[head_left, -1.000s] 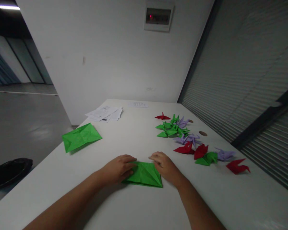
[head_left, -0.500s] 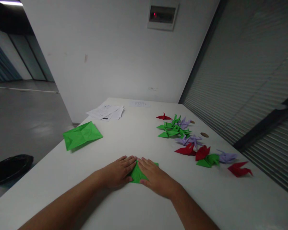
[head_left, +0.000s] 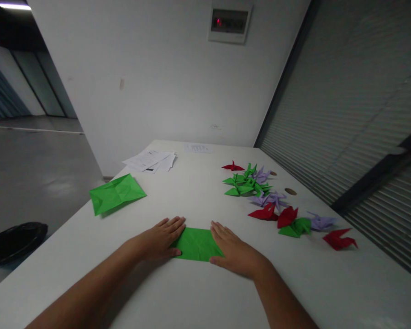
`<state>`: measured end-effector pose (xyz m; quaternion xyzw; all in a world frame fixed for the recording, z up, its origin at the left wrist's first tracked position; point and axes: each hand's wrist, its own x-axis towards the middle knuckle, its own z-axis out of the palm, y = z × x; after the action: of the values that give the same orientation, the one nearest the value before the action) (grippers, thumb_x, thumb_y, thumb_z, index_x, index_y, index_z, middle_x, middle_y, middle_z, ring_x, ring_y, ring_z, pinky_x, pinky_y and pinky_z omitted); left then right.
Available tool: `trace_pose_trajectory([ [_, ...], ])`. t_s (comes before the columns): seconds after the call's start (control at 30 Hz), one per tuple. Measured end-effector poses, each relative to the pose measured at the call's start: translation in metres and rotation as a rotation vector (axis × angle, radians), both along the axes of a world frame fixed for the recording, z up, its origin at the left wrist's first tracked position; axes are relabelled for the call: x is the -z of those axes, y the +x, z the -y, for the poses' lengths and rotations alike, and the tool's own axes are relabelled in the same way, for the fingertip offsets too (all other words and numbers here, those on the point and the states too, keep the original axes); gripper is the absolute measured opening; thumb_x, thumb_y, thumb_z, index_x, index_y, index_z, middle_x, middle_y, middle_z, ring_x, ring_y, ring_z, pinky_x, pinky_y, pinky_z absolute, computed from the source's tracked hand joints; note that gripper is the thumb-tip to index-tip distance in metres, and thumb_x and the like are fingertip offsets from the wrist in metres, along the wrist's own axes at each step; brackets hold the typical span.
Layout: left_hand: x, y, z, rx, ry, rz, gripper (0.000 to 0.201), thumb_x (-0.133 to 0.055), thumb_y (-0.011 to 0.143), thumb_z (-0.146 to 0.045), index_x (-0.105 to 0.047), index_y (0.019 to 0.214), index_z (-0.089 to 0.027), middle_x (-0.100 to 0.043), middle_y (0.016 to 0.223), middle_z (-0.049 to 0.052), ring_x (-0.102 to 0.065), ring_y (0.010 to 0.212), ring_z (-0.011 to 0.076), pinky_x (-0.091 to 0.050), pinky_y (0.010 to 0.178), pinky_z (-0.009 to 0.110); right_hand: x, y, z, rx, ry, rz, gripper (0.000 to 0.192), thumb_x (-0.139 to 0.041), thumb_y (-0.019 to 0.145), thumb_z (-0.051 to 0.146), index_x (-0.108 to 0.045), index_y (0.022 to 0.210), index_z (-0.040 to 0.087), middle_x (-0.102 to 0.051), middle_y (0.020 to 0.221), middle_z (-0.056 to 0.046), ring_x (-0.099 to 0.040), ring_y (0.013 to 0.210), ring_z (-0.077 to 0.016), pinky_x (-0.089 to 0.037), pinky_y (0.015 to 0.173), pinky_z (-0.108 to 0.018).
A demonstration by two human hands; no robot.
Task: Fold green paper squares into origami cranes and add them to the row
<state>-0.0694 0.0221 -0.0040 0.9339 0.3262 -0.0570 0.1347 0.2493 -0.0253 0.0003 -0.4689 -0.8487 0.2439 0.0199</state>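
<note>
A folded green paper (head_left: 197, 243) lies flat on the white surface (head_left: 198, 292) right in front of the person. The left hand (head_left: 159, 237) rests palm-down on its left edge, and the right hand (head_left: 234, 251) rests palm-down on its right edge — the fingers of both are stretched out and flat, pressing on the sheet and gripping nothing. The middle of the paper shows bare between the two hands.

Further left, near the edge of the surface, sits a second green sheet (head_left: 116, 194), creased and partly opened. To the right, a scatter of folded paper cranes (head_left: 270, 201) — red, green and lilac — runs towards the window side. White printed papers (head_left: 150, 161) lie at the far end.
</note>
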Motion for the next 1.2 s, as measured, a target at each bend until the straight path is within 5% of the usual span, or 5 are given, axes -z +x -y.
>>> trace_pose_trajectory([
  [0.4, 0.003, -0.021, -0.011, 0.008, -0.046, -0.014, 0.1, -0.066, 0.089, -0.055, -0.013, 0.165, -0.017, -0.009, 0.17, 0.023, -0.012, 0.158, 0.0365, -0.018, 0.125, 0.056, -0.008, 0.014, -0.003, 0.091, -0.084, 0.037, 0.112, -0.079, 0.079, 0.052, -0.02, 0.163, 0.009, -0.005, 0.17, -0.021, -0.006, 0.159, -0.0326, -0.013, 0.129, -0.047],
  [0.6, -0.001, -0.031, -0.016, 0.007, -0.148, 0.111, 0.128, -0.083, 0.068, -0.062, -0.012, 0.165, -0.019, -0.016, 0.169, 0.025, -0.016, 0.156, 0.0414, -0.018, 0.124, 0.061, -0.006, 0.015, -0.004, 0.13, -0.035, -0.115, 0.126, -0.09, 0.065, 0.046, -0.02, 0.164, 0.012, -0.014, 0.171, -0.019, -0.016, 0.158, -0.0325, -0.019, 0.128, -0.047],
  [0.83, -0.009, -0.033, -0.013, -0.081, -0.114, 0.336, 0.095, -0.083, 0.076, -0.048, -0.04, 0.157, -0.022, -0.042, 0.161, 0.021, -0.041, 0.148, 0.0385, -0.038, 0.119, 0.052, -0.01, 0.008, 0.0, 0.148, 0.043, -0.25, 0.11, -0.087, 0.068, 0.031, -0.03, 0.162, 0.02, -0.036, 0.165, -0.017, -0.037, 0.15, -0.0323, -0.028, 0.124, -0.049],
  [1.1, -0.014, -0.021, -0.011, -0.084, -0.007, 0.388, 0.058, -0.07, 0.084, -0.032, -0.057, 0.14, -0.019, -0.064, 0.139, 0.016, -0.062, 0.127, 0.0319, -0.048, 0.109, 0.044, -0.011, 0.006, 0.001, 0.105, 0.055, -0.213, 0.119, -0.092, 0.062, 0.04, -0.032, 0.161, 0.014, -0.039, 0.163, -0.019, -0.039, 0.148, -0.0327, -0.03, 0.124, -0.045],
  [1.2, -0.013, -0.016, -0.011, -0.114, 0.036, 0.397, 0.052, -0.066, 0.08, -0.019, -0.062, 0.132, -0.021, -0.071, 0.126, 0.013, -0.067, 0.115, 0.0295, -0.052, 0.101, 0.041, -0.008, 0.004, 0.0, 0.107, 0.1, -0.222, 0.103, -0.085, 0.072, 0.038, -0.036, 0.16, 0.017, -0.042, 0.162, -0.016, -0.041, 0.147, -0.031, -0.031, 0.123, -0.046],
])
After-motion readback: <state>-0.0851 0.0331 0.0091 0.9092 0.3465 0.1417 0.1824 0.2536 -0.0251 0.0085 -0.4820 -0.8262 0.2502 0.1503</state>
